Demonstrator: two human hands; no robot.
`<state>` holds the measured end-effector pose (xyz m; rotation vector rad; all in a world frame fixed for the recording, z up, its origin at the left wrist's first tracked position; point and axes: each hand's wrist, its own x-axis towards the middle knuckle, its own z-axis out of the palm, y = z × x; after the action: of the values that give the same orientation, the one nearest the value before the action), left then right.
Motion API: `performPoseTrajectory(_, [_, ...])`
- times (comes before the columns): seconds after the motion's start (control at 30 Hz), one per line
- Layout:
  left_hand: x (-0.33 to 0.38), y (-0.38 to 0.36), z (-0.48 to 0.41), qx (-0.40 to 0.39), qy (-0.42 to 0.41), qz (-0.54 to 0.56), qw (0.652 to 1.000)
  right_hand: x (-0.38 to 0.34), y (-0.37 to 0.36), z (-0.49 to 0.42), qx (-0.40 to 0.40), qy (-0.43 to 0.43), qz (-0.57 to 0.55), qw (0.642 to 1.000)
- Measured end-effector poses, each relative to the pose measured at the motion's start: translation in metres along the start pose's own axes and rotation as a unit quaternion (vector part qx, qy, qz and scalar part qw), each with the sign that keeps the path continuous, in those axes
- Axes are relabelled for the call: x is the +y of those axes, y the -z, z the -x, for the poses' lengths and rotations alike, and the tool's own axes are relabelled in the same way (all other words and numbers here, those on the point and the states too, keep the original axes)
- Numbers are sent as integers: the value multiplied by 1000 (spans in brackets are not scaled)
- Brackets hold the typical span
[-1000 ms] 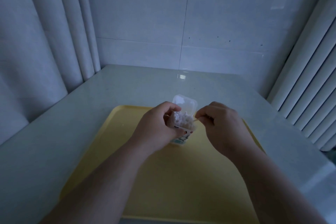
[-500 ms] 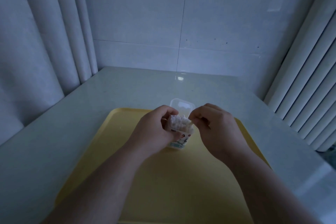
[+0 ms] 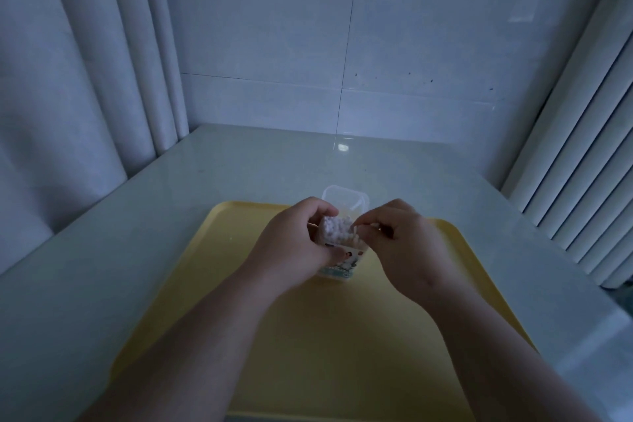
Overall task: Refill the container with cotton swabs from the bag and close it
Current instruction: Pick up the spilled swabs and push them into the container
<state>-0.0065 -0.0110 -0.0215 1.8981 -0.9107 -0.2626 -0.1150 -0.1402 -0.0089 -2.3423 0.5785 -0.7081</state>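
Observation:
A small clear container (image 3: 344, 264) with a printed label stands on the yellow tray (image 3: 212, 250). Its hinged clear lid (image 3: 346, 197) is flipped open toward the wall. White cotton swab tips (image 3: 337, 233) fill its top. My left hand (image 3: 291, 247) grips the container from the left side, fingers curled over its rim. My right hand (image 3: 400, 240) is just to the right of the opening and pinches a single swab (image 3: 368, 225) that lies sideways at the rim. No bag is in view.
The tray sits on a pale glossy table (image 3: 102, 250) set in a corner. Tiled wall (image 3: 342, 44) stands behind, ribbed white panels (image 3: 582, 164) on the right and pale curtain folds (image 3: 68, 96) on the left.
My right hand has shifted slightly right and now holds one swab sideways at the rim. My left hand keeps its grip on the container. The camera has tilted a little.

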Motion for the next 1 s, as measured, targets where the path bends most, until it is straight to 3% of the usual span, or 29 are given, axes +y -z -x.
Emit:
performPoseTrajectory(0.23, [0, -1, 0, -4, 4, 1, 1000, -1, 0, 3, 65, -20, -43, 997])
performPoseTrajectory(0.4, [-2, -1, -1, -2, 10, 4, 1000, -3, 0, 3, 6, -21, -3, 1000])
performPoseTrajectory(0.6, [-4, -1, -2, -15, 19, -2, 1000, -3, 1, 3, 39, 3, 6, 999])
performPoseTrajectory(1.0, [-4, 1, -4, -13, 24, 63, 998, -5, 4, 4, -15, 37, 65, 997])
